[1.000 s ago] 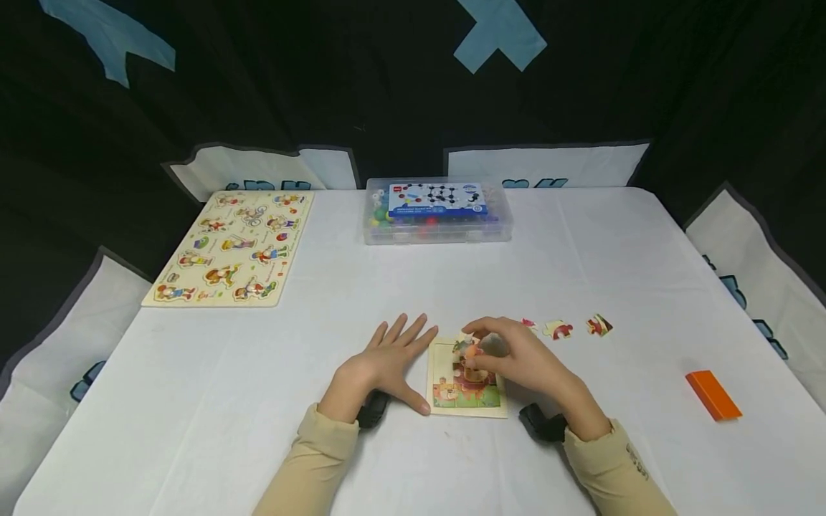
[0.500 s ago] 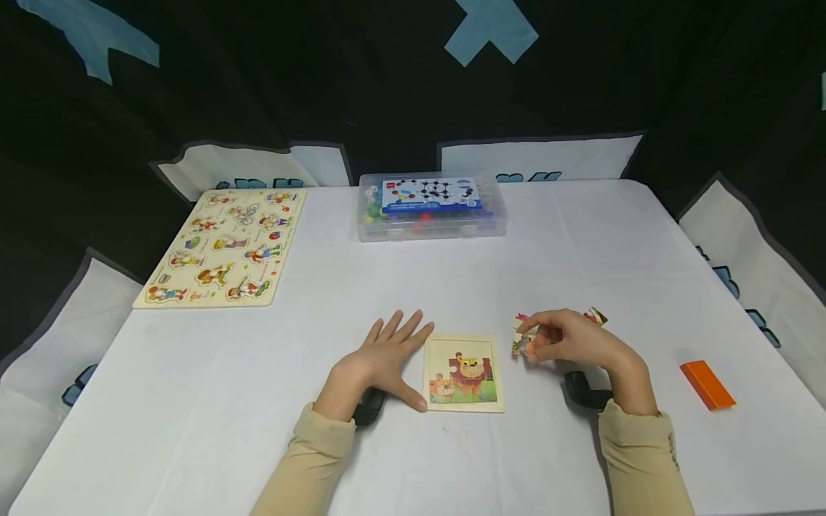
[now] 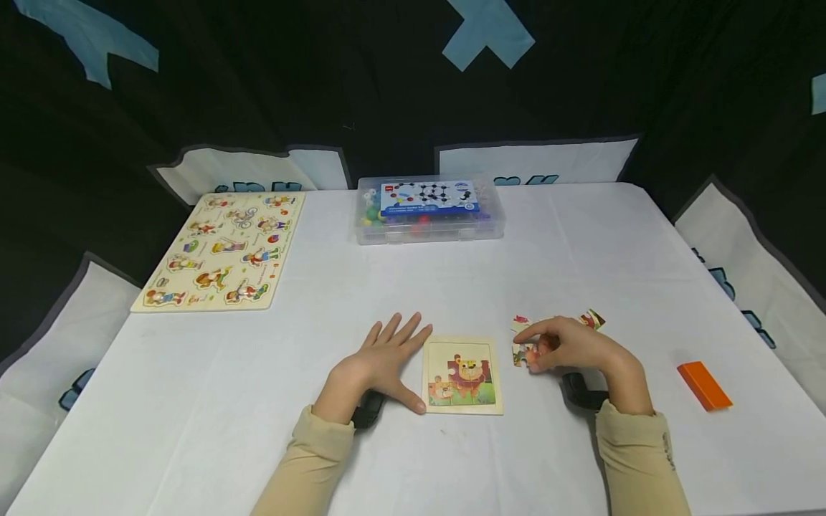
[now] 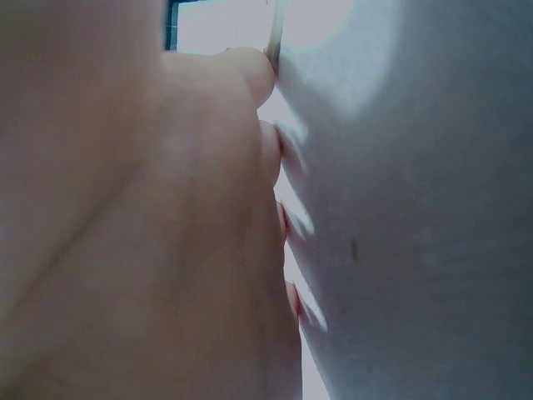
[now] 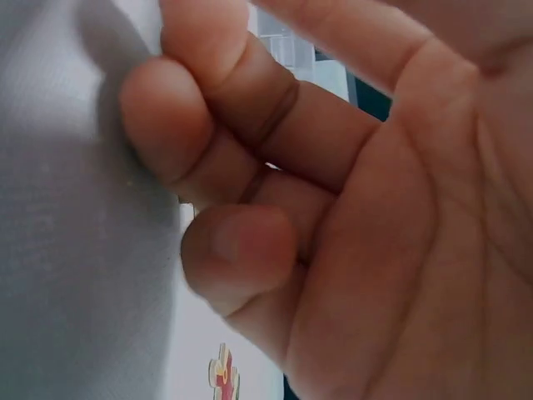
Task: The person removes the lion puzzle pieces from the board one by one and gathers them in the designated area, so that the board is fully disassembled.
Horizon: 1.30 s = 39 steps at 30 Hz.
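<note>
My left hand (image 3: 381,365) lies on the table with its fingers spread straight, its thumb at the lower left corner of a small wooden jigsaw board (image 3: 434,358). Several joined pieces in the board show a lion (image 3: 470,373) and a smaller animal above green grass. Right of the board, my right hand (image 3: 571,347) pinches a jigsaw piece (image 3: 523,353) between thumb and index finger at table level. Its other fingers (image 5: 241,242) are curled in the right wrist view, where the piece is hidden. The left wrist view shows mainly the left palm (image 4: 183,233).
Behind the right hand lie loose jigsaw pieces, one pink-marked (image 3: 519,321) and one dark-edged (image 3: 591,319). An orange block (image 3: 705,385) is at the right. At the back stand a clear plastic case (image 3: 429,210) and, left, a large wooden picture puzzle (image 3: 219,251).
My right hand has carried the jigsaw piece from the board rightward to the loose pieces, leaving a bare space in the board's upper part. The left hand has stayed in place.
</note>
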Each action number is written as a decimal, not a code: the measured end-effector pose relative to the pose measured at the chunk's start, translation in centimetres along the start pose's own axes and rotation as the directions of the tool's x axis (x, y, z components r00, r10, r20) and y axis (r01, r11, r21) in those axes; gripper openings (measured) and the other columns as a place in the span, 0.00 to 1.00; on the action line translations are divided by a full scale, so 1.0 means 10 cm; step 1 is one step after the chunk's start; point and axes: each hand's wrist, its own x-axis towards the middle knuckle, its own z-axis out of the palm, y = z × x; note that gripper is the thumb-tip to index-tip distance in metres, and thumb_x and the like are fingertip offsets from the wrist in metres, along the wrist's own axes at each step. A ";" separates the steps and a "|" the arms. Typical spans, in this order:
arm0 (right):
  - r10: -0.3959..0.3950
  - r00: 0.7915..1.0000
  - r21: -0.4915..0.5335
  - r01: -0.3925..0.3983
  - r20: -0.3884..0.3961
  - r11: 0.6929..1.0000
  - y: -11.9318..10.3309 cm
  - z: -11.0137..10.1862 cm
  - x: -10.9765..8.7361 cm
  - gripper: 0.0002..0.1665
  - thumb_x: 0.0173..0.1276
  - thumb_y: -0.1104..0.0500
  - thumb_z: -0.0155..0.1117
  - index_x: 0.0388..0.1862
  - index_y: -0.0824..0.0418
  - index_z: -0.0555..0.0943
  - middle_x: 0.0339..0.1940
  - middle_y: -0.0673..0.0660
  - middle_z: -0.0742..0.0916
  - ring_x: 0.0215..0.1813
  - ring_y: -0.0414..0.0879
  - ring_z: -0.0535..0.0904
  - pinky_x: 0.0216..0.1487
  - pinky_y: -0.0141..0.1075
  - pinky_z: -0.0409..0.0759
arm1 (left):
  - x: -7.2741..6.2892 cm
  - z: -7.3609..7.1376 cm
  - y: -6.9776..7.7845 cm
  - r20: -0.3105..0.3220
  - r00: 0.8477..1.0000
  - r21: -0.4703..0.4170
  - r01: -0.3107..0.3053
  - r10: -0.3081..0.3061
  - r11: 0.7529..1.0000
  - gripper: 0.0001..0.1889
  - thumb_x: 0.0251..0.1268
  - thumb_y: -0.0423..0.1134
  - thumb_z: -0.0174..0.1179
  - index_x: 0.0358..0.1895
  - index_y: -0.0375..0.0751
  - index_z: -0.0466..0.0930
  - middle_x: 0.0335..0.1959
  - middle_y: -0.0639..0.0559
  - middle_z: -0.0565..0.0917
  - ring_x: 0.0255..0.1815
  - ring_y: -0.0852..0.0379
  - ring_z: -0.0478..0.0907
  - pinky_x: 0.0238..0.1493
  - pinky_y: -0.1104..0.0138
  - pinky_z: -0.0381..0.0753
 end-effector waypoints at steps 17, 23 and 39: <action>-0.096 0.995 -0.050 0.095 -0.036 0.994 -0.21 0.22 0.14 0.25 0.56 0.54 0.68 0.51 0.63 0.76 0.22 0.48 0.77 0.22 0.39 0.68 0.23 0.30 0.69 | 0.01 0.01 0.00 -0.004 1.000 0.004 0.009 -0.009 1.000 0.64 0.27 0.65 0.70 0.72 0.50 0.43 0.72 0.51 0.37 0.71 0.48 0.29 0.66 0.51 0.29; -0.193 0.981 -0.151 0.191 -0.002 0.970 -0.40 0.47 0.24 0.24 0.57 0.52 0.66 0.52 0.61 0.78 0.38 0.48 0.80 0.35 0.42 0.73 0.36 0.35 0.74 | 0.00 0.00 0.00 0.001 1.000 0.003 0.010 -0.010 1.000 0.64 0.28 0.66 0.69 0.72 0.51 0.42 0.72 0.52 0.37 0.71 0.48 0.29 0.66 0.51 0.30; -0.269 0.963 -0.349 0.255 0.010 0.902 -0.47 0.66 0.34 0.27 0.54 0.54 0.70 0.51 0.64 0.77 0.50 0.54 0.75 0.52 0.48 0.68 0.51 0.42 0.71 | 0.00 -0.01 0.01 0.006 1.000 -0.004 0.023 -0.023 1.000 0.63 0.28 0.66 0.69 0.72 0.52 0.42 0.73 0.52 0.37 0.71 0.48 0.29 0.66 0.52 0.29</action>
